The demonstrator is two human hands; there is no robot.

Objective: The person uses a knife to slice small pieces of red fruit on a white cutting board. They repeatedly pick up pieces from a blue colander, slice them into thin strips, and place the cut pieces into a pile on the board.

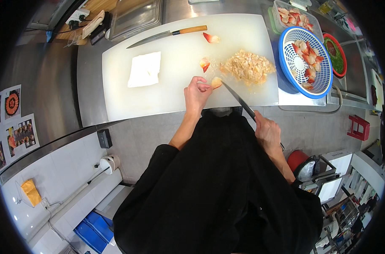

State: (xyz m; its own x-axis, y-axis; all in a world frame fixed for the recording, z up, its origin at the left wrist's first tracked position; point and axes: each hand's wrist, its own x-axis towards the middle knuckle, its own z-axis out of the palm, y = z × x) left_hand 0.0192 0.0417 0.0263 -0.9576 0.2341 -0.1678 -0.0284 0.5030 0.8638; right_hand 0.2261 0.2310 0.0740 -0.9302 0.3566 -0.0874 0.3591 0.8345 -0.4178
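My right hand grips a long kitchen knife, its tip touching or very near a pale and red piece of surf clam on the white cutting board. The fingers of my left hand pinch the left edge of that piece. Just beyond lies another red-tipped clam piece, and a third one is farther back. To the right of the blade spreads a heap of chopped pale clam bits.
A second knife with a wooden handle lies along the board's back. A folded white cloth or paper is at left. Right of the board stand a blue-rimmed basket of clam pieces, a clear tub of more, and a red-rimmed bowl.
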